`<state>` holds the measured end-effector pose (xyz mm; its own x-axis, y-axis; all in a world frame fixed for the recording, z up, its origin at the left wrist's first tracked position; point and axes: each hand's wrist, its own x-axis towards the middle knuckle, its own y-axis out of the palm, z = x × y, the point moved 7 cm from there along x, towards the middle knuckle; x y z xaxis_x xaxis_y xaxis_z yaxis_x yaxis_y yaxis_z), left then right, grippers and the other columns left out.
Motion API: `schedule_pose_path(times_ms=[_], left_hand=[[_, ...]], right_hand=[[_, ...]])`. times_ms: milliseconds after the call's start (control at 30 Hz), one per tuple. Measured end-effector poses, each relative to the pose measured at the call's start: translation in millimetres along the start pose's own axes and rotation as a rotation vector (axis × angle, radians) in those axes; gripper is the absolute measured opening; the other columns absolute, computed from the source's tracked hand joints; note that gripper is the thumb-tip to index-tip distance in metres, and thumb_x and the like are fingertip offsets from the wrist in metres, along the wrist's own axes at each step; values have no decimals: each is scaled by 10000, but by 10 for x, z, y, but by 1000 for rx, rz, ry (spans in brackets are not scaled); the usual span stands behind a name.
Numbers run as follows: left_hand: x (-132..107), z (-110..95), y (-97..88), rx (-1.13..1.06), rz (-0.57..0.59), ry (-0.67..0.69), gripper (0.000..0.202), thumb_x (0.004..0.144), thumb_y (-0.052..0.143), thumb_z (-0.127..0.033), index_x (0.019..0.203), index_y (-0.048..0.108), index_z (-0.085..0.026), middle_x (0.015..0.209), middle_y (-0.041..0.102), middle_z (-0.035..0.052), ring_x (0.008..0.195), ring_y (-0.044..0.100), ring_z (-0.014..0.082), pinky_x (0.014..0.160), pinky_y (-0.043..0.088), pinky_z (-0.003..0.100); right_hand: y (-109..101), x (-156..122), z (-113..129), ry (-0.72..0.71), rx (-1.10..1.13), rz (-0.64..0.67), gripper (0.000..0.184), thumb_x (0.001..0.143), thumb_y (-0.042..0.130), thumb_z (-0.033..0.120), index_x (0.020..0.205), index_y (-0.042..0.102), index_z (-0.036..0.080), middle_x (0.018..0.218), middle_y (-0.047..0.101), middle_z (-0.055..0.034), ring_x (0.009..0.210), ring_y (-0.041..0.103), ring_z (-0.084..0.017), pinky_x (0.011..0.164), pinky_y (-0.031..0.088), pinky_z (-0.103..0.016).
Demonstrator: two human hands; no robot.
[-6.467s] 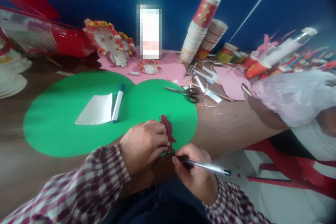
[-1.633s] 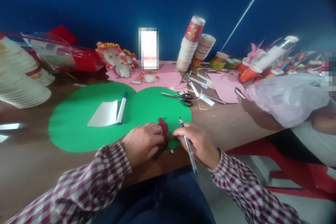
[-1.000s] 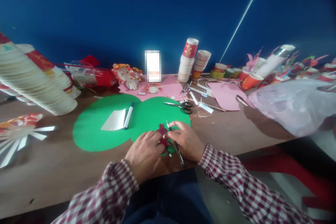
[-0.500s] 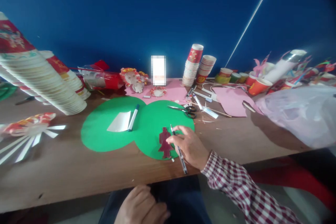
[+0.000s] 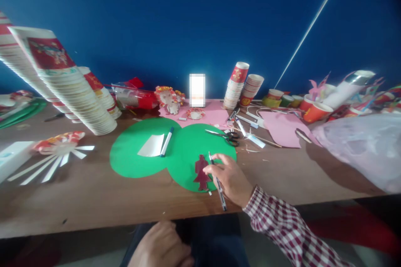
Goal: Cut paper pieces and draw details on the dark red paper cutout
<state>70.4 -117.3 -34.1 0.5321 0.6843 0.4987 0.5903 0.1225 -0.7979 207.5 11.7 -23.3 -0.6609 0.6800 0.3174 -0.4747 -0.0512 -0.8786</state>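
Observation:
On the table my right hand [image 5: 230, 177] is closed around a pen [image 5: 221, 194] with dark ends, which slants beside the fingers. One fingertip touches the right edge of a dark red figure cut-out [image 5: 202, 175]. That cut-out lies on a green sheet [image 5: 184, 142] shaped like two joined rounds. Below the table edge, my left hand [image 5: 163, 244] rests over my lap with its fingers curled and nothing seen in it. On the green sheet also lie scissors [image 5: 230, 135], a marker [image 5: 167, 142] and a piece of white paper [image 5: 151, 146].
Stacks of paper cups lean at the left [image 5: 78, 91] and stand at the back [image 5: 236, 87]. A fringed cup craft [image 5: 59, 146] lies at left. Pink paper [image 5: 278, 127], a glue stick or tube [image 5: 255, 139] and a plastic bag [image 5: 354, 146] are on the right.
The view has shifted, so the things on the table sit a little further right and lower. My right hand, the pen and the cut-out keep about the same places relative to each other.

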Motion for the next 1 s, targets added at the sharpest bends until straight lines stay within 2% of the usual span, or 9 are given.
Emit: schedule_pose_path(times_ms=[100, 167, 233, 333, 467, 700, 1000], left_hand=[[213, 141, -186, 31, -3, -154, 162, 832, 482, -150, 890, 620, -215, 747, 624, 39, 684, 560, 169, 636, 476, 320], [371, 212, -208, 63, 65, -185, 191, 843, 466, -157, 925, 623, -226, 834, 631, 46, 756, 561, 177, 685, 478, 330], [507, 302, -170, 82, 133, -197, 226, 847, 458, -151, 982, 616, -240, 931, 631, 41, 853, 554, 187, 756, 471, 355], [674, 461, -102, 141, 149, -181, 228, 863, 445, -162, 991, 618, -237, 968, 629, 36, 878, 539, 192, 820, 446, 403], [846, 657, -19, 180, 158, -151, 228, 893, 418, -181, 974, 626, -226, 970, 631, 37, 891, 530, 189, 811, 439, 387], [1001, 741, 125, 178, 253, -103, 241, 836, 486, -130, 1039, 583, -215, 1026, 606, 36, 984, 488, 216, 867, 410, 407], [1072, 842, 292, 128, 272, -103, 227, 826, 467, -110, 1009, 571, -193, 993, 597, 48, 979, 479, 213, 893, 398, 400]], right_hand=[[4, -1, 3, -5, 2, -5, 309, 813, 463, 24, 1023, 606, 202, 864, 671, -34, 1135, 450, -274, 928, 358, -408], [15, -2, -3, -3, 4, -6, 267, 836, 471, 60, 1019, 608, 198, 872, 675, -40, 1129, 445, -277, 926, 352, -412], [30, -3, -11, -2, 5, -8, 232, 853, 478, 92, 1008, 613, 200, 871, 677, -43, 1122, 442, -278, 918, 351, -416], [46, -7, -17, -10, -4, -18, 252, 848, 481, 81, 1022, 614, 206, 874, 676, -51, 1118, 441, -276, 911, 351, -413], [66, -8, -29, -1, -42, -21, 243, 852, 490, 76, 1018, 612, 203, 841, 667, -64, 1120, 437, -266, 908, 355, -405], [76, 5, -33, 11, -22, 4, 183, 883, 481, 114, 994, 600, 199, 839, 650, -55, 1121, 434, -262, 918, 347, -397], [101, -11, -46, 37, -32, 59, 215, 881, 426, 88, 990, 580, 192, 832, 614, -56, 1115, 438, -271, 934, 348, -403]])
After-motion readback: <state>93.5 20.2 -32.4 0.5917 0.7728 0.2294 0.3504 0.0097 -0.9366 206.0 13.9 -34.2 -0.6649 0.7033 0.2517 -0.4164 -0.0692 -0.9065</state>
